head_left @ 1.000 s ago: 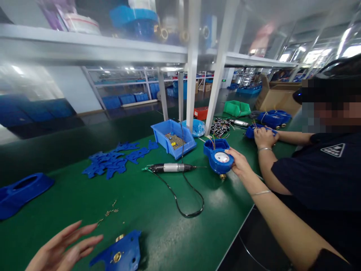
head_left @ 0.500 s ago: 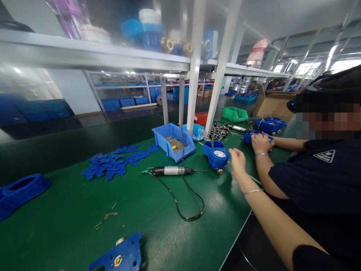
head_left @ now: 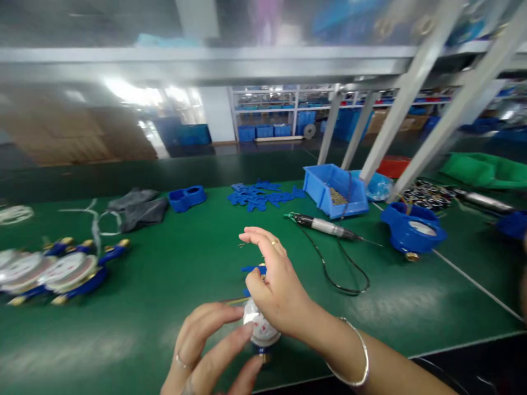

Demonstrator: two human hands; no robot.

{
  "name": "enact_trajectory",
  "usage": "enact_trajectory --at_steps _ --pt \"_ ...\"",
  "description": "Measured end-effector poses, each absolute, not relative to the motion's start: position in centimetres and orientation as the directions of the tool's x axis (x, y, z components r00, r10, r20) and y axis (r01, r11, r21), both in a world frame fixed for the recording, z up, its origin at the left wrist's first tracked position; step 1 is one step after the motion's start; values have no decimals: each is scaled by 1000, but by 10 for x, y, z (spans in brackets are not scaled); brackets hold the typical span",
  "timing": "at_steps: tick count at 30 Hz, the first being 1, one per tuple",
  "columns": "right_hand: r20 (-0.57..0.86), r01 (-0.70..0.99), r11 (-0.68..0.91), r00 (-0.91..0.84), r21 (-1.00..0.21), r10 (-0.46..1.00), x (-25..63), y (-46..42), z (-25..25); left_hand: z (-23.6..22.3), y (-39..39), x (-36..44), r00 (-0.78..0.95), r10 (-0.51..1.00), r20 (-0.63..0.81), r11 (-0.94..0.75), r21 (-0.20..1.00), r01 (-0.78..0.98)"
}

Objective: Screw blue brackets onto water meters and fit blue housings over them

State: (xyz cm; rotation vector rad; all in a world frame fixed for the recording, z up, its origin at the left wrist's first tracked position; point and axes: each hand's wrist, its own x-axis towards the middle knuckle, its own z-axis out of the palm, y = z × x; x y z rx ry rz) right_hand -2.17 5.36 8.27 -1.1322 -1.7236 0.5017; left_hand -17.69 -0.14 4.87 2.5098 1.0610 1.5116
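Head view: left hand [head_left: 208,340] has fingertips at the white-dial meter [head_left: 263,333], near the front edge of the worktop [head_left: 201,258] — likely steadying it; can't tell if gripped. Right hand [head_left: 282,291] arches over, loosely curled, thumb and forefinger apart. Driver [head_left: 327,226] presumably lies there for reach. Half a second ago, right hand was beside the blue-cased meter [head_left: 405,233] — view's since swung left.

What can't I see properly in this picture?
All in the head view:
Part of the white meter: the right hand covers it.
Marks on its dial: blurred and too small.
The left hand's wrist: cut off by the bottom edge.
The meter row: cut off by the left edge.
The purple thing up top: too blurred to name.
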Motion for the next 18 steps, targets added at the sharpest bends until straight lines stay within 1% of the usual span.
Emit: enact_trajectory --at_steps 2,5,7,9,12,15,18 --pt "526 522 550 -212 -651 824 -51 58 87 54 -11 -185 230 612 756 -698 380 607" --pt "522 611 633 -384 -475 762 -94 60 97 57 -24 -208 147 627 765 -624 380 683" --pt "512 620 690 -482 -375 711 -121 57 104 56 -36 -228 84 630 772 -578 393 715" --pt "521 589 747 -552 -309 651 -147 51 110 55 -50 -248 37 648 761 -520 406 752" --pt "545 518 813 -614 -268 571 -180 39 114 51 -73 -277 -43 670 741 -392 402 827" --pt "557 460 853 -653 -247 513 -206 31 115 45 -95 -302 -149 627 764 -264 389 883" --pt "529 427 866 -688 -259 497 -223 26 113 41 -111 -318 -204 599 775 -201 392 898"
